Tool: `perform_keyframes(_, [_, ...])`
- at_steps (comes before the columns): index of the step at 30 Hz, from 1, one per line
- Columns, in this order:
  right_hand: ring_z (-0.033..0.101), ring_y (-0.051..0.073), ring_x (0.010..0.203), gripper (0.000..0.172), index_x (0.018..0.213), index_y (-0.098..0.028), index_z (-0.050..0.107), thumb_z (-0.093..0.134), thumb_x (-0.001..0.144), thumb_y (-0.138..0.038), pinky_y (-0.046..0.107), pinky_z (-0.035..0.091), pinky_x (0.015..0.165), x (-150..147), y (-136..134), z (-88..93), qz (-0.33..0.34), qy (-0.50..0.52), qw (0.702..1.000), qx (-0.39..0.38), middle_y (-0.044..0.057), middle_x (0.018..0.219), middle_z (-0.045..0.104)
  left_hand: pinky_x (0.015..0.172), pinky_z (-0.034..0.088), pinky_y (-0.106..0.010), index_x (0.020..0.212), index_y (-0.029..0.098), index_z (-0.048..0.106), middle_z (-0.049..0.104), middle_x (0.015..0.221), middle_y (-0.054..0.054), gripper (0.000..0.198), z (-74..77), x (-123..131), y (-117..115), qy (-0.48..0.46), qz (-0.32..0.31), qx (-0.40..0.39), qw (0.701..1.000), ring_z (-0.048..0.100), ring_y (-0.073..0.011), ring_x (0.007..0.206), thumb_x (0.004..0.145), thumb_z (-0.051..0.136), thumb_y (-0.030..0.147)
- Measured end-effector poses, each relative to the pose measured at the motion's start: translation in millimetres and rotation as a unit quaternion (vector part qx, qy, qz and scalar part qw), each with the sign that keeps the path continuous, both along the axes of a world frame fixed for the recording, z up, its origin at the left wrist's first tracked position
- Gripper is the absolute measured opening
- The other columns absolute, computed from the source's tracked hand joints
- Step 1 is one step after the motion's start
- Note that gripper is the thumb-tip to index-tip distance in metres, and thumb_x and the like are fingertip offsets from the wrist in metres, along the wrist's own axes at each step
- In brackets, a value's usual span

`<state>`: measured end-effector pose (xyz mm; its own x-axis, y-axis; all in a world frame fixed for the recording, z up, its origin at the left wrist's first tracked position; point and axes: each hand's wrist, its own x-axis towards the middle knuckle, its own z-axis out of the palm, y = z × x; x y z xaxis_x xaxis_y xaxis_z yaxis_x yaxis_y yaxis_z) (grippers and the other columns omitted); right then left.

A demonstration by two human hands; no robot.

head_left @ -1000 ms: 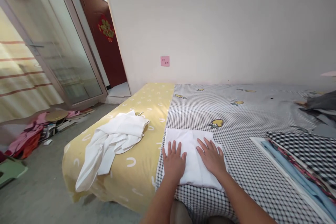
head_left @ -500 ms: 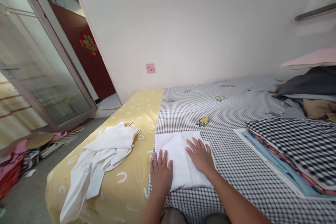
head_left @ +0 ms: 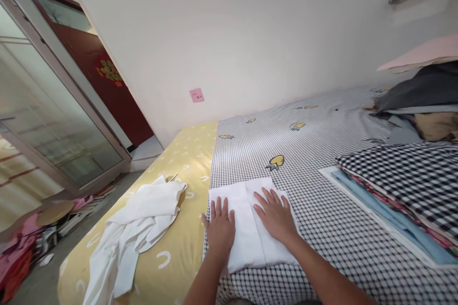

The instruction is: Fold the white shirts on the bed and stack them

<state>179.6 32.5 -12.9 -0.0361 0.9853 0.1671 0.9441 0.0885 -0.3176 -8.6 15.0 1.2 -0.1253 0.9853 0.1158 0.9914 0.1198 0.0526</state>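
Though soft-edged, a squarish white cloth (head_left: 247,236) on gingham (head_left: 329,231) beneath left hand (head_left: 219,231) and right hand (head_left: 278,219), fingers (head_left: 225,207) wide.

Left hand (head_left: 219,231) and right hand (head_left: 275,217) partly hide folded white cloth (head_left: 246,238); writing on pink note (head_left: 196,95) is illegibly small; loose white garment (head_left: 153,202) is cropped by bottom edge.

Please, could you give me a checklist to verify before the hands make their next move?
1. Left hand resting on the folded cloth: ok.
2. Right hand resting on it too: ok.
3. Folded cloth apart from the stack at right: ok.
4. Loose cloth on the yellow sheet neatly folded: not ok, it lies crumpled.
5. Underside of the folded cloth smooth: cannot tell, hidden.
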Motion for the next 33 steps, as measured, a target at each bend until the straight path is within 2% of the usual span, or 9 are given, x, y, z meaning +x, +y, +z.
perform_keyframes(3, [0.029,0.03,0.154,0.052,0.154,-0.034,0.047,0.035,0.105,-0.048,0.059,0.019,0.122,1,0,-3.0,0.001,-0.003,1.0,0.002,0.002,0.165,0.039,0.124,0.017,-0.07,0.159,0.033,0.028,0.02,0.17,-0.001,0.056,3.1,-2,20,-0.021,0.011,-0.007,1.0,0.017,-0.0281,0.159,0.104,0.022,0.041])
perform_keyframes(6, [0.03,0.03,0.153,0.051,0.153,-0.034,0.049,0.036,0.105,-0.048,0.059,0.02,0.122,2,1,-6.9,0.002,-0.002,1.0,0.01,0.002,0.164,0.04,0.123,0.016,-0.071,0.159,0.034,0.029,0.024,0.17,0.0,0.057,4.2,-6,41,-0.044,0.021,-0.01,0.999,0.018,-0.0298,0.158,0.104,0.02,0.046])
perform_keyframes(11, [0.033,0.031,0.151,0.05,0.151,-0.036,0.05,0.037,0.104,-0.046,0.06,0.022,0.12,3,3,-12.4,0.0,-0.002,1.0,0.031,0.003,0.163,0.042,0.124,0.013,-0.072,0.159,0.03,0.032,0.024,0.17,0.0,0.061,0.9,-11,72,-0.054,0.038,-0.012,0.998,0.018,-0.0322,0.158,0.103,0.016,0.048])
perform_keyframes(17, [0.03,0.031,0.153,0.049,0.151,-0.036,0.051,0.037,0.104,-0.045,0.061,0.02,0.122,4,4,-12.2,0.0,-0.006,1.0,0.018,0.002,0.164,0.04,0.124,0.011,-0.072,0.159,0.03,0.032,0.025,0.17,-0.001,0.062,1.4,-9,88,-0.057,0.06,-0.016,0.996,0.016,-0.0338,0.158,0.102,0.017,0.049])
perform_keyframes(24, [0.025,0.028,0.156,0.052,0.155,-0.037,0.044,0.033,0.105,-0.047,0.058,0.017,0.124,3,3,-5.4,-0.005,-0.017,1.0,-0.023,0.0,0.168,0.033,0.127,0.011,-0.067,0.16,0.025,0.029,0.023,0.171,-0.003,0.063,3.6,-9,75,-0.068,0.059,-0.018,0.996,0.014,-0.0331,0.159,0.102,0.019,0.048])
perform_keyframes(33, [0.022,0.026,0.156,0.053,0.156,-0.038,0.041,0.031,0.105,-0.049,0.054,0.015,0.125,2,3,-2.1,-0.014,-0.036,0.998,-0.043,-0.002,0.169,0.029,0.127,0.015,-0.062,0.161,0.025,0.028,0.022,0.17,-0.004,0.062,-0.6,-19,23,-0.057,0.066,-0.026,0.996,0.017,-0.0324,0.158,0.103,0.024,0.046])
